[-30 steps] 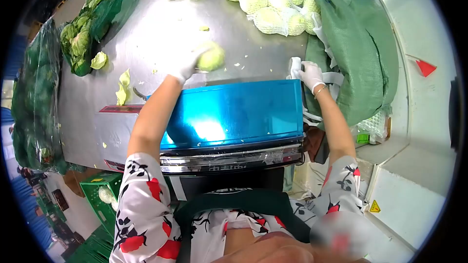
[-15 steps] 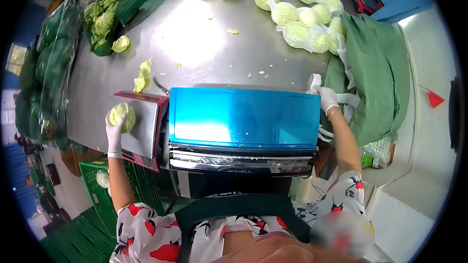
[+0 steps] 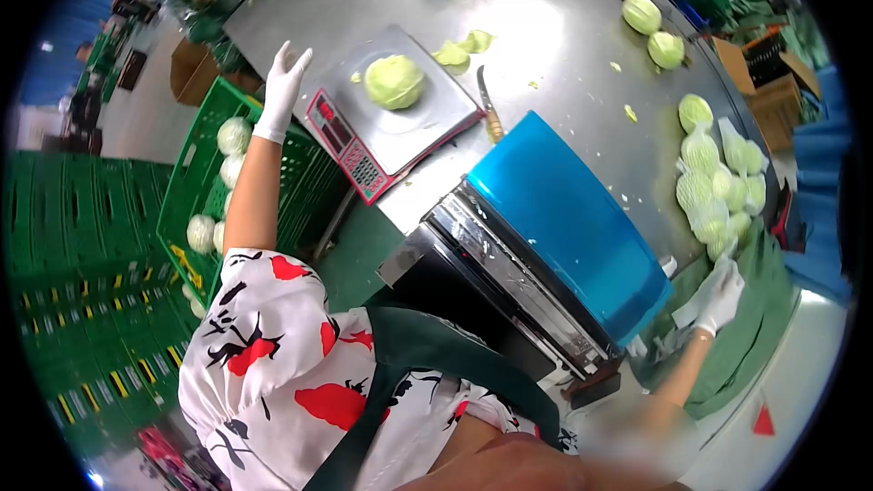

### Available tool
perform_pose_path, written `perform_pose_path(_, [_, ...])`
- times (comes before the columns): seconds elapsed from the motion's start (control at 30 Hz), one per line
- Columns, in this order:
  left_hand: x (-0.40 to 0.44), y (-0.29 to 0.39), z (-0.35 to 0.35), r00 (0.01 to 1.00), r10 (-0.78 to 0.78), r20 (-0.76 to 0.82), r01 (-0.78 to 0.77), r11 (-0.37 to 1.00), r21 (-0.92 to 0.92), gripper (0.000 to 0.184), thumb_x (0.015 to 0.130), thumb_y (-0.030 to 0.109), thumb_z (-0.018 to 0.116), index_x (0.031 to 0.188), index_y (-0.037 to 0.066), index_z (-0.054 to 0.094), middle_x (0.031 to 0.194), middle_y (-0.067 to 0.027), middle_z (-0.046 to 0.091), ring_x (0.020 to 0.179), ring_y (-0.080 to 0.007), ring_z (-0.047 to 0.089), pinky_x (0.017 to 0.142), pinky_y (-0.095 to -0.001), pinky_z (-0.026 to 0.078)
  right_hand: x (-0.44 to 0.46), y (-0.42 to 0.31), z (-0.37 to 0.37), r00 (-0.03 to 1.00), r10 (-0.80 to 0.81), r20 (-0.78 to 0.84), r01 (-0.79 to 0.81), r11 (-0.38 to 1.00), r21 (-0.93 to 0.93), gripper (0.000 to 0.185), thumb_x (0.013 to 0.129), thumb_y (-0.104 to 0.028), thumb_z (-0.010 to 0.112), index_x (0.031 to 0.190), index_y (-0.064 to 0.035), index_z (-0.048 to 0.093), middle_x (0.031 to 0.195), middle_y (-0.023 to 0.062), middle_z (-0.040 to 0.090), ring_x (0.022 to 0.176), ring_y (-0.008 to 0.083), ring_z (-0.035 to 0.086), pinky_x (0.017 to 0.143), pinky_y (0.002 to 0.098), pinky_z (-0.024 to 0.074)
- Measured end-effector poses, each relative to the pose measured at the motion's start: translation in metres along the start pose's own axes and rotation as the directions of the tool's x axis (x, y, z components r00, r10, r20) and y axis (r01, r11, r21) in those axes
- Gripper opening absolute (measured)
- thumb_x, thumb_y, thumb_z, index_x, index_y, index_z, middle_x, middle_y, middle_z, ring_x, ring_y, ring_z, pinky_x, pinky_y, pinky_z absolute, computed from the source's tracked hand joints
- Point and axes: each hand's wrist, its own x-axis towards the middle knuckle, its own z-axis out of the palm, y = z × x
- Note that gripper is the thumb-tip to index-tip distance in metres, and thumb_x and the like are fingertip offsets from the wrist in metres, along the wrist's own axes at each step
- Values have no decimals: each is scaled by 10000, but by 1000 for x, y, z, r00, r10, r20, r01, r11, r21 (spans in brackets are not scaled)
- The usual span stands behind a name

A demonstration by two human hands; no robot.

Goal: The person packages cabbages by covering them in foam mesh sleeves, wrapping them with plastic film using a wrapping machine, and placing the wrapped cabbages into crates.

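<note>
A trimmed cabbage [image 3: 394, 82] rests on the metal plate of a red-framed digital scale [image 3: 397, 141]. My left hand [image 3: 287, 95], in a white glove, is raised beside the scale's left edge with fingers apart and nothing in it. Over at the right, my gloved right hand [image 3: 718, 298] is at a green cloth [image 3: 755, 309], by white strips of netting [image 3: 688, 311]. Its fingers look closed together; what they hold, if anything, cannot be made out. Above that hand lie several cabbages in white net sleeves [image 3: 698, 191].
A blue-topped machine [image 3: 573, 227] stands between my hands. A knife [image 3: 489, 105] lies between it and the scale, near loose leaves [image 3: 462, 47]. Two bare cabbages [image 3: 642, 15] sit at the far right. A green crate [image 3: 195, 141] with netted cabbages is at left.
My left hand has let go of the cabbage, leaving it on the scale, and moved off to the left. My right hand has shifted along the green cloth. The view has turned.
</note>
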Motion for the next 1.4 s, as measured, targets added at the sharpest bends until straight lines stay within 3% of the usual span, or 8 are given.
perform_pose_path(0.43, [-25,50,7,977,189,95,-175,975,-139,537,963,252,652,1417,13,495,1344,-165,589,1245,-224,561,1059,-335,428,33,-6,-63,868,268,-418,-66,897,437,315,988,-264,625,1147,8,635,1123,133,651,1006,233,642,906,343,498])
perform_pose_path(0.6, [-38,92,120,853,308,420,-224,945,-239,492,981,179,622,1418,-4,489,1358,-165,573,1256,-227,544,1068,-336,421,29,33,-43,909,374,-186,-155,715,681,241,972,-215,621,1123,-28,640,1094,95,667,1015,214,639,906,331,486])
perform_pose_path(0.7, [-66,125,206,716,350,604,-171,927,-335,472,986,165,610,1407,-13,496,1350,-150,578,1207,-203,570,1058,-330,428,11,32,-22,935,316,164,-337,933,124,173,929,-189,607,1005,-54,684,1038,157,682,951,322,662,844,416,520])
perform_pose_path(0.77, [-89,145,254,589,339,734,-100,931,-350,468,978,168,610,1406,10,505,1342,-146,585,1159,-187,594,1032,-321,443,-1,61,24,968,177,181,-87,904,-418,187,863,-211,651,970,-63,690,1018,175,677,906,360,656,806,466,523])
perform_pose_path(0.9, [-151,185,334,347,477,808,-381,859,-343,463,928,184,632,1359,37,554,1267,-162,634,1143,-232,623,1004,-353,469,22,12,37,981,-141,-136,125,985,-121,274,797,-209,709,995,-25,661,1022,162,669,970,340,635,878,441,505])
perform_pose_path(1.13, [-227,191,401,22,529,848,-669,638,-381,506,903,226,661,1358,49,528,1196,-225,627,1106,-387,615,949,-440,507,133,-55,153,984,-109,139,99,992,76,822,790,-407,741,1412,19,412,1386,198,510,1299,342,476,1072,421,391])
perform_pose_path(1.2, [-228,190,403,-13,509,861,-678,628,-381,509,900,230,666,1357,53,530,1189,-223,630,1083,-386,624,928,-448,514,154,-61,191,1000,31,-1,-31,992,123,937,777,-516,729,1452,26,369,1373,188,528,1270,338,501,1056,424,400])
perform_pose_path(1.4, [-215,179,403,52,456,888,-517,774,-367,459,910,195,666,1328,38,560,1227,-208,637,1136,-353,625,969,-399,498,144,-85,163,954,37,297,-63,995,76,1134,719,-690,694,1475,69,323,1273,259,585,1207,346,554,1028,452,409])
